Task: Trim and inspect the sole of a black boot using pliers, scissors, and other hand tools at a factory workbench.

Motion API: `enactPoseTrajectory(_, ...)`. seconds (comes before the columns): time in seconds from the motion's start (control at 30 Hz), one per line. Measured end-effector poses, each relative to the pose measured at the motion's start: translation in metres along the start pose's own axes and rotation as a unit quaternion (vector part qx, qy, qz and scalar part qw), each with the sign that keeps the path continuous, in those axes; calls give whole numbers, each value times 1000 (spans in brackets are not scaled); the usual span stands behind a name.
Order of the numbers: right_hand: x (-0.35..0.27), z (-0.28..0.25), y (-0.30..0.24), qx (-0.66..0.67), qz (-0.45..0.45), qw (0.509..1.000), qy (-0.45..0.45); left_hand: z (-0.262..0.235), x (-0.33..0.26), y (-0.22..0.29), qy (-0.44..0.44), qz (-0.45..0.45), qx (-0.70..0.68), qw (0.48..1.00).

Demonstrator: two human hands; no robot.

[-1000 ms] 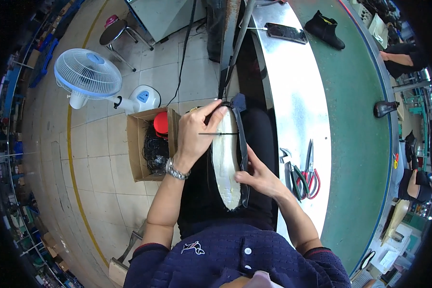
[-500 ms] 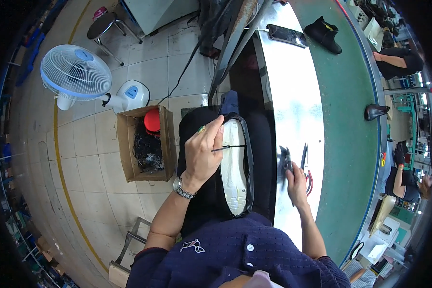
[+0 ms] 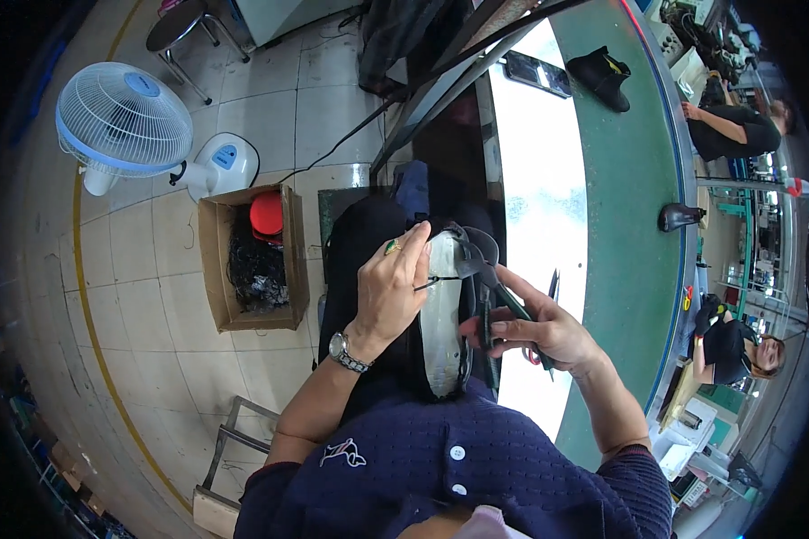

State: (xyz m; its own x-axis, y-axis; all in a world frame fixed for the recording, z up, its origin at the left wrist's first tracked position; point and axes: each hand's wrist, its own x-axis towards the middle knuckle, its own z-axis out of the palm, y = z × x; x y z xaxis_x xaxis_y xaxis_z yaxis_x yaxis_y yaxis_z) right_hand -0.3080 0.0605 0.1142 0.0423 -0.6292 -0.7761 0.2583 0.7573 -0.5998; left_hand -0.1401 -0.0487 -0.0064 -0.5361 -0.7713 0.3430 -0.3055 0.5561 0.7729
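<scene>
Across my lap lies a black shoe upper with its off-white underside (image 3: 443, 332) facing up, and a thin black strip (image 3: 439, 279) crosses it. My left hand (image 3: 392, 286) grips the shoe's far end along its left edge, fingers pressed together at the black rim. My right hand (image 3: 548, 334) holds pincers (image 3: 510, 301) with dark curved jaws and green handles. Their jaws are at the shoe's far right edge; whether they bite on the material cannot be told.
Right of me, a shiny metal worktop carries a phone (image 3: 537, 74) and a red-handled tool (image 3: 553, 287). Beyond, a green surface holds a black ankle boot (image 3: 600, 77) and a dark shoe-shaped piece (image 3: 680, 217). Left are a cardboard box (image 3: 208, 260) and a fan (image 3: 126, 121). People sit farther right.
My right hand has lifted the pincers from the metal worktop and brought them left to the shoe. My left hand keeps its hold at the far end.
</scene>
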Motion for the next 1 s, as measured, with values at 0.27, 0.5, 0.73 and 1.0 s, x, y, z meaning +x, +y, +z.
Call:
enactPoseTrajectory(0.27,13,11,-16,3,52,999,-8,4,7,6,13,-46,-17,999)
enactPoseTrajectory(0.5,22,14,0,-149,-60,987,6,7,2,-1,12,-16,-9,1000)
enactPoseTrajectory(0.73,22,12,13,-327,-95,937,75,9,-3,-3,34,15,12,999)
enactPoseTrajectory(1.0,14,7,11,-376,-127,915,73,-2,-3,0,-10,23,-12,1000)
